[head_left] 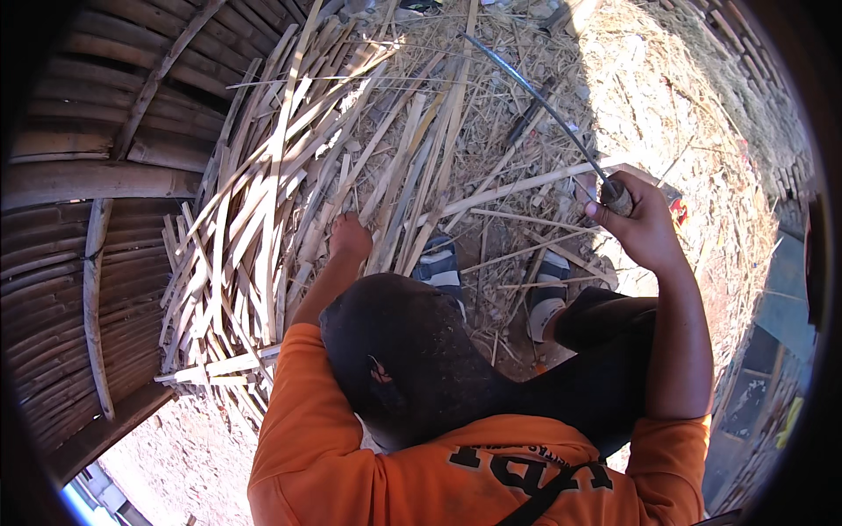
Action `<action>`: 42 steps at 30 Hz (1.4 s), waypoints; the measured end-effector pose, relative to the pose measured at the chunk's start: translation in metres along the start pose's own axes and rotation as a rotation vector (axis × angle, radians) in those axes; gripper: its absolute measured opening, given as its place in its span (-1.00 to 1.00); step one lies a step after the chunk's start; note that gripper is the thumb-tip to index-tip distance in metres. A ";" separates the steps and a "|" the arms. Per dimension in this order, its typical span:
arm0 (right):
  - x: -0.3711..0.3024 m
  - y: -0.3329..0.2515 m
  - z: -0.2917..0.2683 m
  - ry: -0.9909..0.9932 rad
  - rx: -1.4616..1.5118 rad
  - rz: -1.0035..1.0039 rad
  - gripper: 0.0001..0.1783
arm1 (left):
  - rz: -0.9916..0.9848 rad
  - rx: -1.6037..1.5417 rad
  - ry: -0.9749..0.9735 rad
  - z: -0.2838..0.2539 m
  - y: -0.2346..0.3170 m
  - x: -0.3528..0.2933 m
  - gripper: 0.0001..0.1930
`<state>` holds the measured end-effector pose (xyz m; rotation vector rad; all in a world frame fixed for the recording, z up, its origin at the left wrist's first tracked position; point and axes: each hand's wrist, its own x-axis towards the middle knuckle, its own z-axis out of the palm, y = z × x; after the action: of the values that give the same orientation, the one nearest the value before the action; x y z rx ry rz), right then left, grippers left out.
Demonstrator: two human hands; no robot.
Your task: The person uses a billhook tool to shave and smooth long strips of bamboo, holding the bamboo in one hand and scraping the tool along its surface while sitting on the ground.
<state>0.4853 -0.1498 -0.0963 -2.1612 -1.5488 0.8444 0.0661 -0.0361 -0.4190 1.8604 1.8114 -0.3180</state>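
My right hand [642, 217] is closed around the short, thick handle [619, 200] of a long, narrow blade [537, 95]. The dark blade curves slightly and points up and to the left, over the littered ground. On the left, my left hand [351, 235] is down at the edge of a heap of split bamboo strips [267, 197]. Its fingers are curled around what looks like a bamboo strip, though the fingertips are partly hidden. A pale, longer strip [517, 186] slants from beside the left hand's side of the heap toward my right hand.
My dark-trousered knee [403, 351] rises between my arms, and my feet in striped footwear [441, 263] stand among loose strips. A slatted bamboo wall [105, 140] borders the left side. Straw and shavings [675, 114] cover the ground on the right, partly sunlit.
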 end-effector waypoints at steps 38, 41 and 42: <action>-0.041 -0.026 -0.044 0.146 0.063 -0.220 -0.56 | 0.303 -0.807 0.748 -0.227 0.033 -0.087 -0.55; -0.046 -0.028 -0.053 0.162 0.074 -0.199 -0.55 | 0.288 -0.514 0.789 -0.246 0.069 -0.120 -0.50; -0.048 -0.031 -0.056 0.157 0.078 -0.182 -0.54 | 0.233 -0.451 0.770 -0.253 0.084 -0.134 -0.53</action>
<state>0.4886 -0.1809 -0.0226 -1.9466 -1.5775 0.6496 0.0905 -0.0189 -0.1218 1.9494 1.8526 0.9339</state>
